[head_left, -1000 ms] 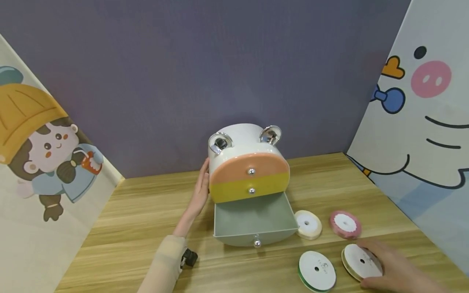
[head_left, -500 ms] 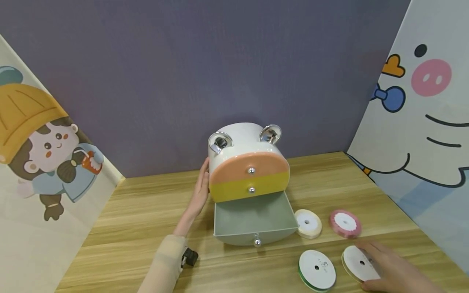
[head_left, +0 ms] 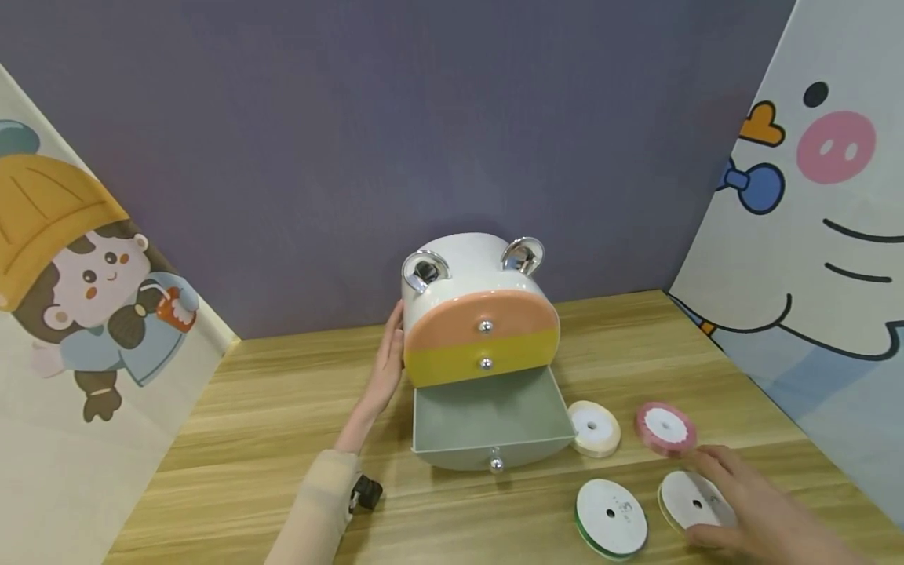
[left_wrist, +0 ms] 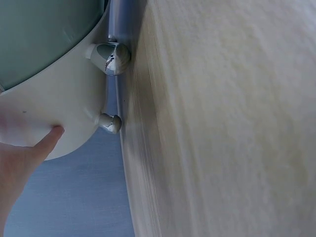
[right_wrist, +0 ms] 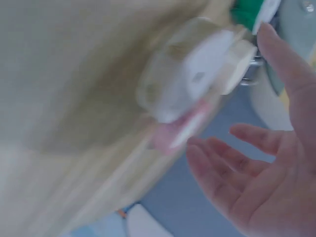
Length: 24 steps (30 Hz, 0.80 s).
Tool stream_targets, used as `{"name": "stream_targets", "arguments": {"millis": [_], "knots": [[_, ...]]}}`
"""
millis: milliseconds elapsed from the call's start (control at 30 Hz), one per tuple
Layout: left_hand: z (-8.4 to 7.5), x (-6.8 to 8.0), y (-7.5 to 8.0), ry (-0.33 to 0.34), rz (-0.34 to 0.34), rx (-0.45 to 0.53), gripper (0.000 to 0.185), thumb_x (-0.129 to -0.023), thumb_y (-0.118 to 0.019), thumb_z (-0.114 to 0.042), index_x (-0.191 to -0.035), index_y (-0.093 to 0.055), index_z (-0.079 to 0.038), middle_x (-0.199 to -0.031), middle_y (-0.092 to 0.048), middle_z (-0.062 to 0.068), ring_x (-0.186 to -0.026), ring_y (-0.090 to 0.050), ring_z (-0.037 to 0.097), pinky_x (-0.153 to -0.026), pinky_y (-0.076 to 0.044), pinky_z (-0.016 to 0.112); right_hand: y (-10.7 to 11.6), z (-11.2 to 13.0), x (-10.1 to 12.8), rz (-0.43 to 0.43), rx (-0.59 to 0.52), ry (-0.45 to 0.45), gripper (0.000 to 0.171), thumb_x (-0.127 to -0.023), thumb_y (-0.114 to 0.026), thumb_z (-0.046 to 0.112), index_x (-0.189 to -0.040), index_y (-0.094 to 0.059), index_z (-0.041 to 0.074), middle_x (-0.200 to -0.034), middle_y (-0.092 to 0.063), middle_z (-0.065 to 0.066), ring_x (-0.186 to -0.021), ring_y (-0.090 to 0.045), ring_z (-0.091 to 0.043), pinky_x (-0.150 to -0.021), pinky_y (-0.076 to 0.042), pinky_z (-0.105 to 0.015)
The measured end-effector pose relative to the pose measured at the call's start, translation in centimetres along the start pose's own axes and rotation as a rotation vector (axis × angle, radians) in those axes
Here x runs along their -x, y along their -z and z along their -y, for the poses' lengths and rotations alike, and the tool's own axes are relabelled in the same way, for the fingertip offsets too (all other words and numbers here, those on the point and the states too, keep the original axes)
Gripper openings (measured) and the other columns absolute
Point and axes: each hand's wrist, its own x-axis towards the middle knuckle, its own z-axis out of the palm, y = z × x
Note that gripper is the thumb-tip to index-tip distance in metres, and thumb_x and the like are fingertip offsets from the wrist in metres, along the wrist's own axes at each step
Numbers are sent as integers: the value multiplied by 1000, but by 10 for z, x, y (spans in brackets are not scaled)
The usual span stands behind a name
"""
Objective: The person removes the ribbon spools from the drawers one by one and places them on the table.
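Left hand (head_left: pixel 387 369), fingers straight, pressed the drawer box (head_left: pixel 475 310) at centre frame; right hand (head_left: pixel 749 510), fingers relaxed, rested on a ribbon spool (head_left: pixel 688 500) at lower right.

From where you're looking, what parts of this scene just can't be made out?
- Right hand: head view, the frame's bottom edge cuts it off, hiding its grip on the yellow-edged ribbon spool.
- Right wrist view: motion blur smears the spools.
- Peach drawer and yellow drawer: closed, contents hidden.
- Green-edged ribbon spool: label print too small.

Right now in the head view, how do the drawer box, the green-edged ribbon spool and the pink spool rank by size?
1. Drawer box, by far the largest.
2. Green-edged spool.
3. Pink spool, though it lies farther from the camera, so the gap is unsure.
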Motion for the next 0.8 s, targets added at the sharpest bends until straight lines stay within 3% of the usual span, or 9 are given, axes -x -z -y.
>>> {"name": "stream_targets", "arguments": {"millis": [167, 267, 333, 433, 567, 633, 800], "knots": [[-2, -1, 2, 1, 1, 3, 52, -110, -25, -20, -160, -15, -15, -169, -12, 6, -155, -13, 31, -123, -20, 58, 11, 27, -11, -234, 8, 166, 84, -57, -89, 53, -126, -60, 15, -116, -63, 1, -89, -66, -14, -63, -56, -32], [-1, -2, 4, 4, 2, 14, 52, -110, -25, -21, -160, -15, -16, -169, -12, 6, -155, -14, 31, -123, -21, 57, 11, 45, -19, -223, -151, 272, 75, -65, -90, 40, -126, -57, 14, -108, -65, 2, -84, -61, 1, -59, -51, -21], [0, -2, 4, 9, 4, 21, 52, -110, -25, -22, -160, -15, -16, -169, -12, 6, -155, -14, 31, -122, -22, 57, 9, 58, -23, -112, -356, 288, 64, -76, -85, 29, -129, -53, 11, -108, -65, -2, -83, -58, 5, -56, -48, -19], [0, -1, 4, 18, 4, 20, 52, -110, -26, -22, -160, -15, -16, -169, -11, 6, -155, -14, 32, -122, -23, 58, 5, 78, -31, 139, -716, 274, 45, -93, -68, 15, -132, -49, 3, -111, -61, -7, -87, -59, 4, -60, -51, -20], [-1, 1, 3, 22, 11, 10, 52, -110, -25, -21, -160, -14, -16, -169, -9, 7, -155, -15, 34, -120, -24, 60, 0, 106, -43, 472, -1113, 131, 37, -105, -47, 14, -135, -43, -7, -116, -59, -12, -93, -66, -8, -69, -58, -27], [-1, 1, 3, 21, 15, 7, 52, -110, -26, -22, -161, -14, -17, -169, -8, 6, -155, -14, 33, -120, -24, 61, -4, 120, -48, 564, -1219, 47, 41, -107, -44, 19, -136, -41, -9, -117, -60, -13, -93, -68, -14, -71, -60, -29], [0, 1, 3, 29, 13, 0, 52, -110, -26, -24, -160, -15, -19, -169, -8, 5, -155, -14, 33, -120, -24, 62, -17, 148, -58, 668, -1323, -63, 48, -106, -45, 29, -135, -42, -9, -115, -64, -11, -93, -68, -18, -75, -60, -27]]}}
